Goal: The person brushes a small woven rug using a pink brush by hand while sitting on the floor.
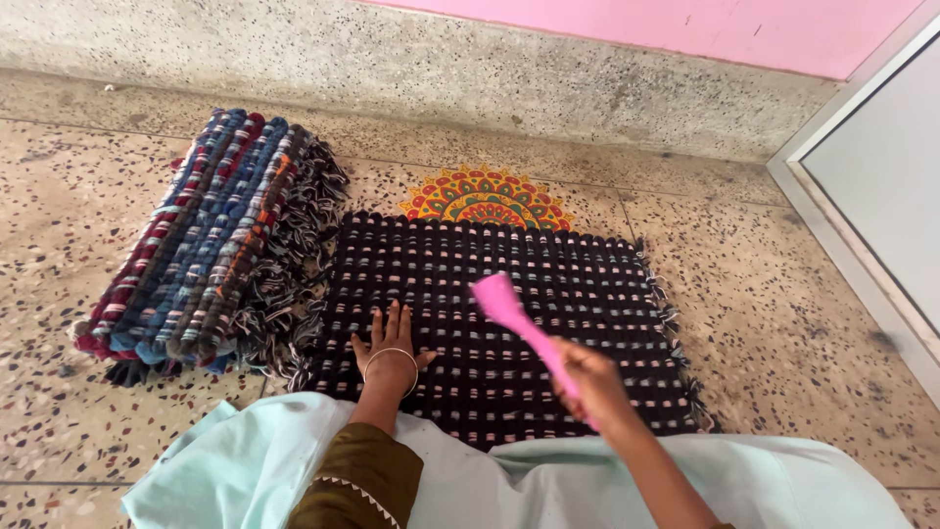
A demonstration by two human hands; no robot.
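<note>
A dark woven mat (587, 284) with pale flecks lies flat on the floor in front of me. My left hand (389, 345) rests palm down on its near left part, fingers spread, a thin bangle on the wrist. My right hand (590, 387) grips the handle of a pink brush (509, 313), whose head is blurred just above the middle of the mat. My lap, in pale blue cloth (255, 460), covers the mat's near edge.
A stack of folded multicoloured woven mats (201, 240) with fringes lies to the left, touching the dark mat. A colourful round floor pattern (487, 199) shows behind the mat. A speckled stone step, pink wall and a metal door frame (862, 245) at right bound the floor.
</note>
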